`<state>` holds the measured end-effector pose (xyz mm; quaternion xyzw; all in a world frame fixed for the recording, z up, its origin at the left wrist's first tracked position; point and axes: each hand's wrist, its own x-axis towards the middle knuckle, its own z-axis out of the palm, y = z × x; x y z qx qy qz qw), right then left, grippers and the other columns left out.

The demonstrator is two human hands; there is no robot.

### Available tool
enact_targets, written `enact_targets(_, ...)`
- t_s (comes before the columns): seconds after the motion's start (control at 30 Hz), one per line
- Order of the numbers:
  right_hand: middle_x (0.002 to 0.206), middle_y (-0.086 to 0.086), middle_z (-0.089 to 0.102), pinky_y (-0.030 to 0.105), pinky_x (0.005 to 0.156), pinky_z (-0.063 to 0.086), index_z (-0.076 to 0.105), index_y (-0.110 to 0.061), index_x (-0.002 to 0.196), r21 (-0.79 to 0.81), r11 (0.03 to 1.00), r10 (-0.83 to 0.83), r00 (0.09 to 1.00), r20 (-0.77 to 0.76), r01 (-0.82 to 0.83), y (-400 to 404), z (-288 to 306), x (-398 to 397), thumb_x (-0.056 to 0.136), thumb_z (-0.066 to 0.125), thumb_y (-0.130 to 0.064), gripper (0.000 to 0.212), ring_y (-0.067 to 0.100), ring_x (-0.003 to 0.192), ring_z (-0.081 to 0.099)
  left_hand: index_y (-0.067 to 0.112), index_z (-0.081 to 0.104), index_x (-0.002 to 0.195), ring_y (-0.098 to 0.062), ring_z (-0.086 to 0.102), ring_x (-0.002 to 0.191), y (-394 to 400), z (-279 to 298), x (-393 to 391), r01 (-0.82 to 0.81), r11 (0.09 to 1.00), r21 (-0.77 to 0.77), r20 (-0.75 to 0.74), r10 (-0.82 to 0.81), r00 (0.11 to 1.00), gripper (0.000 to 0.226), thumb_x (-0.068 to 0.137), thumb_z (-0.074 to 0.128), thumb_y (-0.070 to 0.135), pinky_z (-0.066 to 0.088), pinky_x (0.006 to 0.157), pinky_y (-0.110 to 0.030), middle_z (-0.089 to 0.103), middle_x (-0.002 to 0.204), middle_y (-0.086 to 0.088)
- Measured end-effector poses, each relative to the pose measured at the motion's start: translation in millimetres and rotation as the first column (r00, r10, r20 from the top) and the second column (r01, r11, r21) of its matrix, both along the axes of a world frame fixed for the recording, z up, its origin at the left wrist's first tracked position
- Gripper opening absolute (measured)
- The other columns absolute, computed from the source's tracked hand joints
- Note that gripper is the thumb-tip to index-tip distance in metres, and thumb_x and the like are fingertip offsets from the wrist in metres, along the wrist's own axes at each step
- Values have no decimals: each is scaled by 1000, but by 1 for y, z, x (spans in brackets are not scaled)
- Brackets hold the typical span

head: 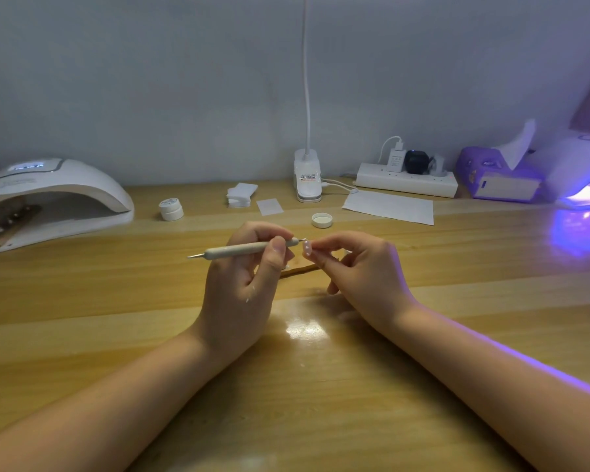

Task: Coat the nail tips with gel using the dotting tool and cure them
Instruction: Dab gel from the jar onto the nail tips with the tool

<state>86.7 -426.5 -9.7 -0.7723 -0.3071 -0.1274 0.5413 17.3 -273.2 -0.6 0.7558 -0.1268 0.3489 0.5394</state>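
Both your forearms reach in from the near edge of the wooden table [116, 301], and your hands meet above its middle. Your left hand [242, 277] is curled around the dotting tool [239, 249], thumb pressed on top of the barrel, holding it nearly level so its right tip points at the nail tip [307, 248]. Your right hand [361, 270] pinches that small pale nail tip between thumb and forefinger, the other fingers folded loosely beneath; the nail tip shows white dots on its face and sits just at the tool's point, whether touching I cannot tell. Behind your hands lie an open jar lid [322, 220], a small white gel pot [171, 209], and a stack of white wipes [241, 194]. A white curing lamp [52, 199] stands far left; another lamp [579, 168] glows violet at the far right.
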Motion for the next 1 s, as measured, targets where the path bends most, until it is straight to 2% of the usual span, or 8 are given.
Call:
enact_targets(0.57, 89, 1, 71, 30, 49, 54, 74, -20, 97, -8, 1000, 13, 1000, 5, -13, 0, 0, -1, 85, 71, -20, 13, 17, 55, 63, 19, 60, 97, -13, 66, 81, 1, -1, 1, -22, 999, 29, -31, 23, 999, 11, 94, 49, 19, 55, 70, -27, 67, 85, 4)
enact_targets(1.0, 86, 2, 71, 39, 50, 54, 75, -20, 94, 9, 1000, 4, 1000, 9, -4, 1, 0, -1, 84, 72, -19, 10, 19, 52, 62, 19, 60, 97, -13, 67, 81, -1, -2, 0, -19, 1000, 5, -44, 20, 999, 11, 93, 50, 19, 57, 71, -27, 68, 86, 3)
